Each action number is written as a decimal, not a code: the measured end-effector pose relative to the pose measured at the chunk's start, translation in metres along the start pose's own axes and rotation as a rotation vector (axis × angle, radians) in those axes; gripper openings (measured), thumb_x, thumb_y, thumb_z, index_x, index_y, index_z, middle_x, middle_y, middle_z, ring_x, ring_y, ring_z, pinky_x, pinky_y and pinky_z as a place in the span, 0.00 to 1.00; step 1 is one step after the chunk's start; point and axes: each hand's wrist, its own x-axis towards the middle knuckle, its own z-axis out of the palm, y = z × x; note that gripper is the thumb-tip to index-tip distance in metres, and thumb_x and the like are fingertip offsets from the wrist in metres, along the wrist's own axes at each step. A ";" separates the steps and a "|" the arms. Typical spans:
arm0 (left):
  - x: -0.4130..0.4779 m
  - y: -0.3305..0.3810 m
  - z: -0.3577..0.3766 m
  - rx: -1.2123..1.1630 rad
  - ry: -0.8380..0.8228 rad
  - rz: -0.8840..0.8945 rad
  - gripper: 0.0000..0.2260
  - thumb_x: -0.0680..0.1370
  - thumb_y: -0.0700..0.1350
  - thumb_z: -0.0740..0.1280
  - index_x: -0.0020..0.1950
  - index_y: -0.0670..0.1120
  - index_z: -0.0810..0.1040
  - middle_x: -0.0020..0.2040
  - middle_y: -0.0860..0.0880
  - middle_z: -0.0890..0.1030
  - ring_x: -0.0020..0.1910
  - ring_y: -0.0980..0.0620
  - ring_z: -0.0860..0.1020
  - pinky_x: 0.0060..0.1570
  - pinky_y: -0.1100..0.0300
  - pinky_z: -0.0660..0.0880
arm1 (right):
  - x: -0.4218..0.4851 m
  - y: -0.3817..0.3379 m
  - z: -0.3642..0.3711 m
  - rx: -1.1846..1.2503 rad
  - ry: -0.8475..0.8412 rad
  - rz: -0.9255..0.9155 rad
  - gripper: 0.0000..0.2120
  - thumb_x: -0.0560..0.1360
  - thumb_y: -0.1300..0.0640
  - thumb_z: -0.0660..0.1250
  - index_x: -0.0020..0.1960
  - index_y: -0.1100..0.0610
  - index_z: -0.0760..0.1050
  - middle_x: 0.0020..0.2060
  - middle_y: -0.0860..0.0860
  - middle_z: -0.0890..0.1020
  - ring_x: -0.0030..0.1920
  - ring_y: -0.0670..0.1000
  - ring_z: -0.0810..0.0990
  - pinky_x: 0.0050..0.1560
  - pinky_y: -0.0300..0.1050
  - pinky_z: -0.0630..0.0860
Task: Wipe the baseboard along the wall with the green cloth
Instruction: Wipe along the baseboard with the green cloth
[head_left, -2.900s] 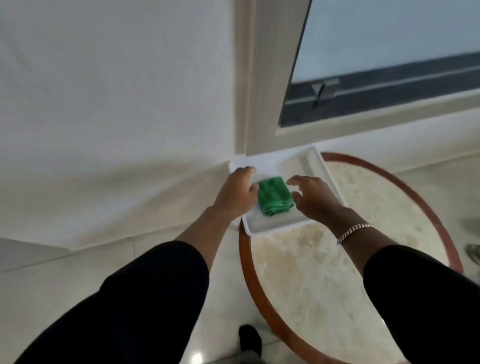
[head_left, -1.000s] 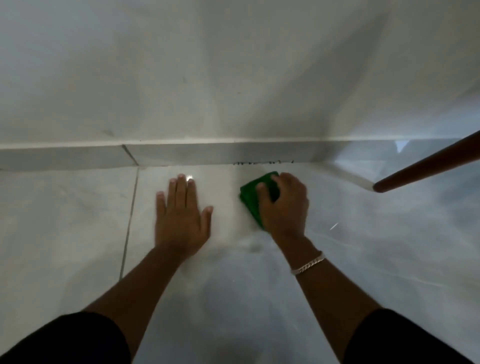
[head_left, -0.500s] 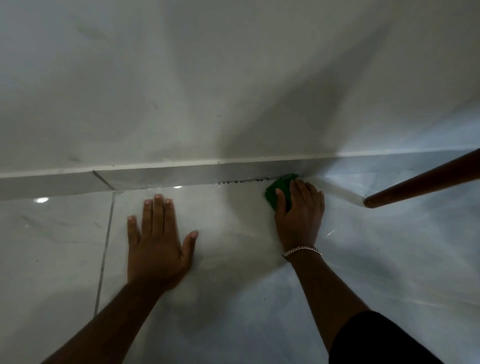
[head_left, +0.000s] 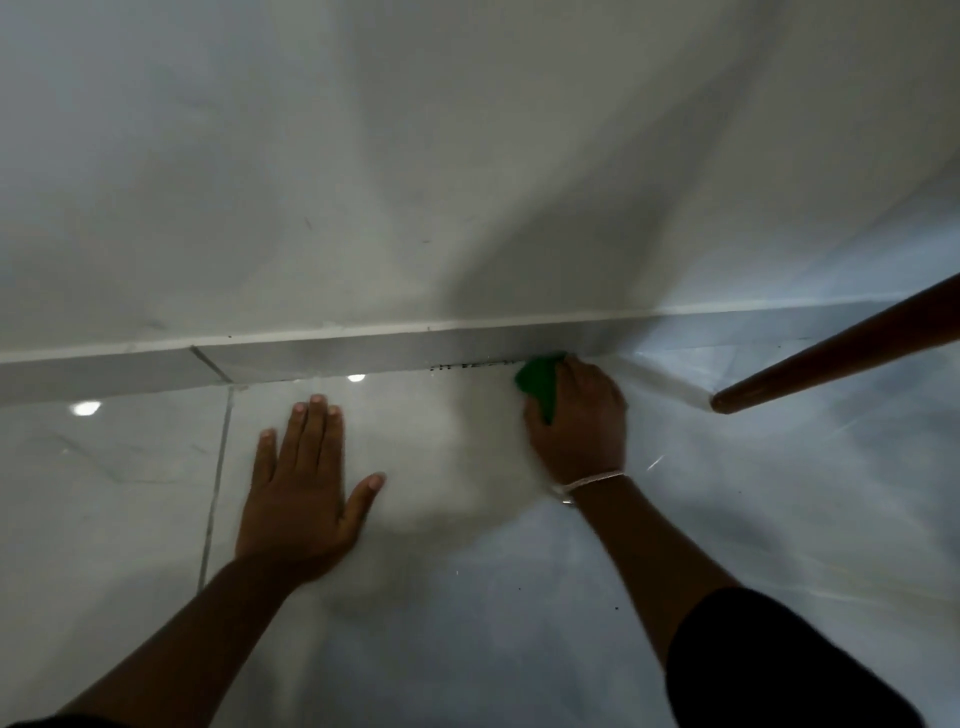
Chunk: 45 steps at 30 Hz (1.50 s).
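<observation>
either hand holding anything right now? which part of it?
Right hand holds the green cloth, fingers over its right part, pressed to the baseboard. Left hand holds nothing, flat on the floor.

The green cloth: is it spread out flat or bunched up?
Bunched up. The green cloth shows only as a small wad under the right hand, pressed against the baseboard.

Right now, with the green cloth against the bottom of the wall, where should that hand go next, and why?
Probably slide the right hand and green cloth leftward along the baseboard: a row of dark specks sits just left of the cloth, while the left hand braces flat on the floor.
</observation>
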 end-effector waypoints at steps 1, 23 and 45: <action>-0.003 -0.004 -0.001 0.012 0.000 0.015 0.42 0.77 0.69 0.41 0.81 0.40 0.51 0.82 0.40 0.53 0.82 0.43 0.49 0.79 0.40 0.50 | 0.005 0.013 -0.005 -0.036 -0.001 0.039 0.24 0.71 0.53 0.68 0.62 0.66 0.75 0.57 0.64 0.81 0.56 0.64 0.79 0.61 0.57 0.74; -0.006 -0.008 -0.001 -0.003 -0.010 0.003 0.40 0.77 0.67 0.45 0.81 0.41 0.49 0.82 0.41 0.50 0.82 0.44 0.47 0.79 0.39 0.49 | 0.012 -0.009 -0.005 -0.035 -0.070 0.187 0.22 0.70 0.52 0.68 0.59 0.64 0.75 0.55 0.62 0.81 0.55 0.63 0.78 0.56 0.56 0.74; -0.004 -0.008 0.000 0.005 -0.004 -0.006 0.41 0.77 0.68 0.45 0.81 0.41 0.49 0.82 0.42 0.50 0.82 0.44 0.47 0.79 0.40 0.49 | 0.004 -0.066 0.019 -0.063 -0.038 0.336 0.27 0.77 0.43 0.60 0.64 0.64 0.72 0.62 0.62 0.76 0.61 0.63 0.73 0.62 0.58 0.68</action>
